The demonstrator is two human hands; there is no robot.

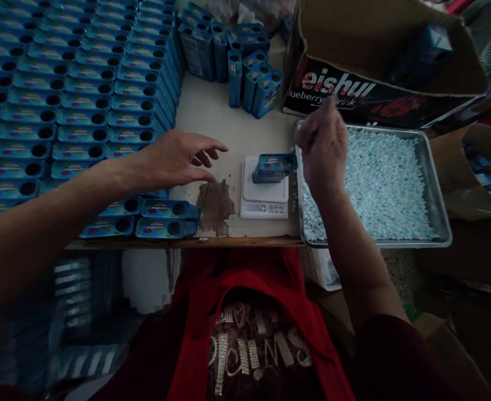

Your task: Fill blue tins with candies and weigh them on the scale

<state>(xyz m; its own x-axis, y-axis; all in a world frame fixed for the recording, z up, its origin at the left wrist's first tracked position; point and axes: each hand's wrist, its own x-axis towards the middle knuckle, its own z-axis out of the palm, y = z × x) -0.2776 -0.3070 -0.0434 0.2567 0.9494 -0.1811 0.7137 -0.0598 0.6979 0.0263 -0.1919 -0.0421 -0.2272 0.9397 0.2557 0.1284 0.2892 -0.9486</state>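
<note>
A small blue candy box [273,166] with a round hole in its top stands on a white digital scale [266,192], whose display is lit. My left hand [185,159] hovers to the left of the scale, its fingers apart and nothing in them. To the right of the box, above the near-left part of a metal tray [440,217], is my right hand [324,145], fingers curled closed. Whatever that hand may hold is hidden. Small pale blue-white candies [379,184] cover most of the tray.
Rows of similar blue boxes [82,103] fill the table's left side. Several more boxes [254,78] stand loosely at the back. Behind the tray is a black cardboard carton [333,83]; another open carton [471,167] stands to the right. The table's wooden edge [245,242] runs before me.
</note>
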